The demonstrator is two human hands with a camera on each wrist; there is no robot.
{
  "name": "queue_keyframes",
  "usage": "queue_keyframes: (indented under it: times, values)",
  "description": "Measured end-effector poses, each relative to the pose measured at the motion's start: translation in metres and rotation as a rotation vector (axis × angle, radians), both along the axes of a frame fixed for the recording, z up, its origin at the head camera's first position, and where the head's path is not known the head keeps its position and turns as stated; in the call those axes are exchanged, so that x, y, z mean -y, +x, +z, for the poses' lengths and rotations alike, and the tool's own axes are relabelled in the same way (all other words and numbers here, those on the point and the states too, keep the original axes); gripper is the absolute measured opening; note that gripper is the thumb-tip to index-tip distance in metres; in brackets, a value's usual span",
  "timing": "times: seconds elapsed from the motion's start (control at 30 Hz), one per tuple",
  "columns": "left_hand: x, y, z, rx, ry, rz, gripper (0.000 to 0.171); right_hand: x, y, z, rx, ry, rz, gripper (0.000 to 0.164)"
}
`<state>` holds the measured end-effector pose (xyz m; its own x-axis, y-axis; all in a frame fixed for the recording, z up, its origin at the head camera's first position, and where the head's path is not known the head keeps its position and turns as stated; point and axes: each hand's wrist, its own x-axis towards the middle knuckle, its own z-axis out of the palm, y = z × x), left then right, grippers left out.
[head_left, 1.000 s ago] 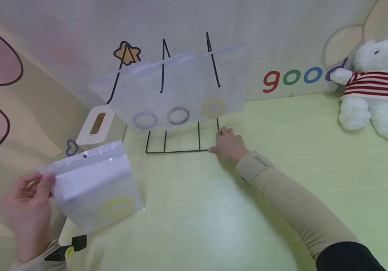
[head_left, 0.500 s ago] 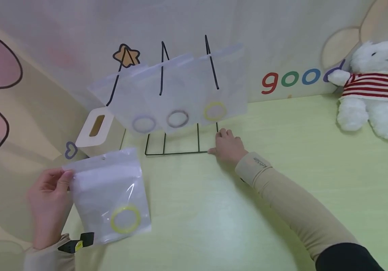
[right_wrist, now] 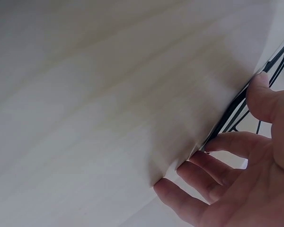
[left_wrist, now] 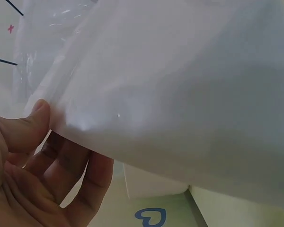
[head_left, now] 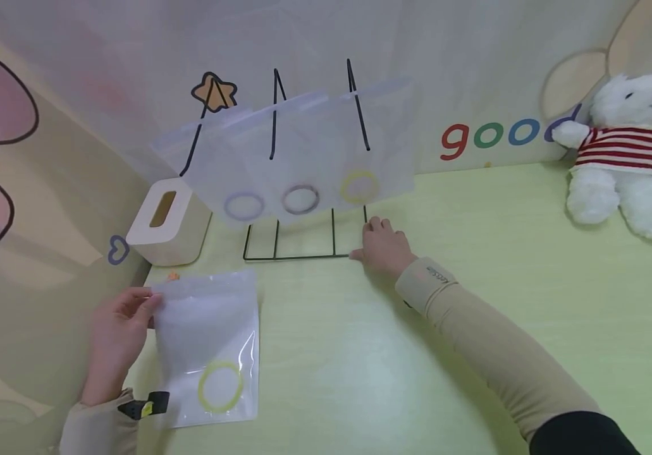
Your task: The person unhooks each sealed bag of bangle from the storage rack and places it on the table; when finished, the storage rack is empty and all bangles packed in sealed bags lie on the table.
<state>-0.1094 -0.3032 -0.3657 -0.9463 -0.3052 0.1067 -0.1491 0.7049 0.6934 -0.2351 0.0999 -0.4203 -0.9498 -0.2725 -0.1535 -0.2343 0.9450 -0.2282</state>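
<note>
My left hand (head_left: 121, 328) pinches the top left corner of a translucent zip bag (head_left: 206, 328) between thumb and fingers. A yellow ring (head_left: 201, 387) shows low in that bag, whose front faces the head camera. In the left wrist view the bag (left_wrist: 170, 104) fills most of the picture. At the front right corner of a black wire display rack (head_left: 303, 258), my right hand (head_left: 385, 246) holds the base wire. Its thumb lies on the wire and its fingertips touch the table, as the right wrist view shows. Three similar bags (head_left: 303, 151) hang on the rack's prongs.
A white tissue box (head_left: 174, 234) stands left of the rack, beside the wall. A white teddy bear (head_left: 627, 183) in a striped shirt sits at the back right of the pale wood-look table (head_left: 473, 265). A printed backdrop (head_left: 462, 50) rises behind.
My left hand has moved right and slightly down with the zip bag, which has turned from slanted to nearly upright in view. My right hand stays on the rack's corner.
</note>
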Motion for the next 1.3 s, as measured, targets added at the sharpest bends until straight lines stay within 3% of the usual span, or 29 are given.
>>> queue_keyframes:
  times: [0.3,0.87,1.3]
  values:
    - [0.004,-0.005,-0.012,0.092,0.018,-0.101,0.03,0.001,-0.001,0.001,0.021,-0.017,-0.01,0.073]
    - [0.009,-0.016,-0.027,0.272,0.028,-0.066,0.039,0.001,-0.001,0.001,0.027,-0.017,-0.01,0.072]
    - [0.01,-0.009,-0.031,0.259,0.038,-0.081,0.044,0.0,-0.003,-0.001,0.04,-0.008,-0.012,0.074]
